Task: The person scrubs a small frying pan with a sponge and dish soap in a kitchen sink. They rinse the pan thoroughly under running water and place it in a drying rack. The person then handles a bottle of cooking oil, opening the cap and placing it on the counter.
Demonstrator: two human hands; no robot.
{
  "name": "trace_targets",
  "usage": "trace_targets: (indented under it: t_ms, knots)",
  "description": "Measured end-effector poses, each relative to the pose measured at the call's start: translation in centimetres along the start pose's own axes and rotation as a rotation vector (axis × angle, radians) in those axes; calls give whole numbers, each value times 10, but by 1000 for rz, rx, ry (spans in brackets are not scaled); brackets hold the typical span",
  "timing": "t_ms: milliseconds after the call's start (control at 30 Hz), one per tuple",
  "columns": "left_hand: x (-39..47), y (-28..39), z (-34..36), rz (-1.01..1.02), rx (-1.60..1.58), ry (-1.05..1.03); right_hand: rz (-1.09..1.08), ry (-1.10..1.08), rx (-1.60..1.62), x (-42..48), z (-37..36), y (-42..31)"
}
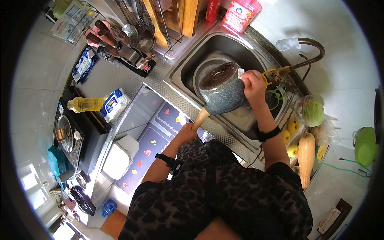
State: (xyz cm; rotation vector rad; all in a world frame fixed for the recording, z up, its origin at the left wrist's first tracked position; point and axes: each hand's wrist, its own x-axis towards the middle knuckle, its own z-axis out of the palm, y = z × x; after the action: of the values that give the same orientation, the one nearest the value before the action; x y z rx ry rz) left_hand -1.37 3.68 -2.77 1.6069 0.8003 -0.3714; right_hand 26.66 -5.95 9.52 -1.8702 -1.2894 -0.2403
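A grey speckled saucepan [225, 99] is tilted on its side over the double stainless sink [192, 48], its brown, wet-looking base facing up and away from me. My left hand [186, 133] grips the pan's wooden handle [201, 117] near its end, at the sink's front edge. Pinched in the fingers of my right hand [254, 85] is a small white scrap [241, 73], perhaps a wipe or sponge, at the rim of the base. Behind the pan, a round metal bowl [199, 67] sits in the left basin. The inside of the pan is hidden from view.
A bronze faucet [315, 45] rises behind the sink. To the right are a butternut squash [306, 159], several yellow apples [293, 126] and a cabbage [313, 112]. On the left stand a knife block [129, 55], an oil bottle [87, 104] and a wipes pack [112, 105].
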Motion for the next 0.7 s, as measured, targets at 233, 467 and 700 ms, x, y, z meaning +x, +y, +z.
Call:
trace_targets:
  t_ms: [233, 467, 700]
  knots:
    - [3, -10, 6, 18, -29, 37, -27, 20, 44, -3, 12, -21]
    - [2, -10, 9, 15, 53, 92, -54, -79, 67, 11, 10, -14]
    - [3, -15, 12, 15, 69, 105, -164, -178, 48, 20, 10, -35]
